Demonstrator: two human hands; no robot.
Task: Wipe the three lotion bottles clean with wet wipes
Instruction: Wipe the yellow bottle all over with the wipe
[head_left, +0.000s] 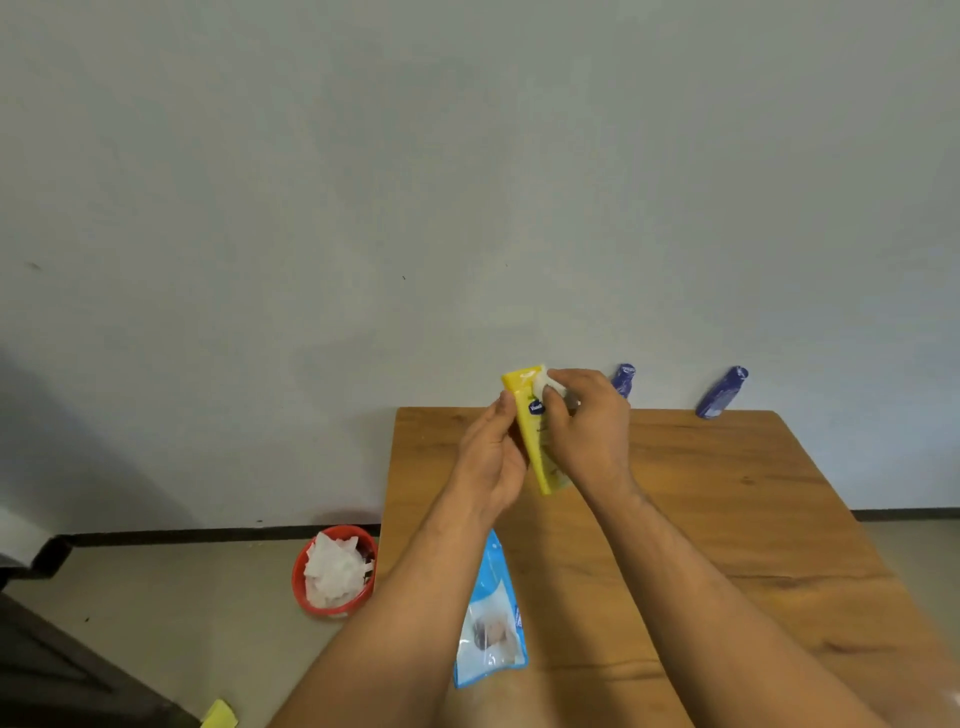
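Observation:
A yellow lotion bottle (535, 441) is held upright above the wooden table (727, 519), cap end up. My left hand (491, 457) grips its left side. My right hand (587, 421) presses a white wet wipe (545, 383) against the bottle's upper part near the cap. Two dark blue lotion bottles stand at the table's far edge against the wall: one (622, 379) just behind my right hand, partly hidden, and another (721, 393) further right. A blue pack of wet wipes (493, 618) lies on the table's near left part, between my forearms.
A red bin (301, 577) with crumpled white wipes stands on the floor left of the table. A yellow object (221, 716) lies on the floor at the bottom left. Dark furniture fills the lower left corner. A pale wall runs behind the table.

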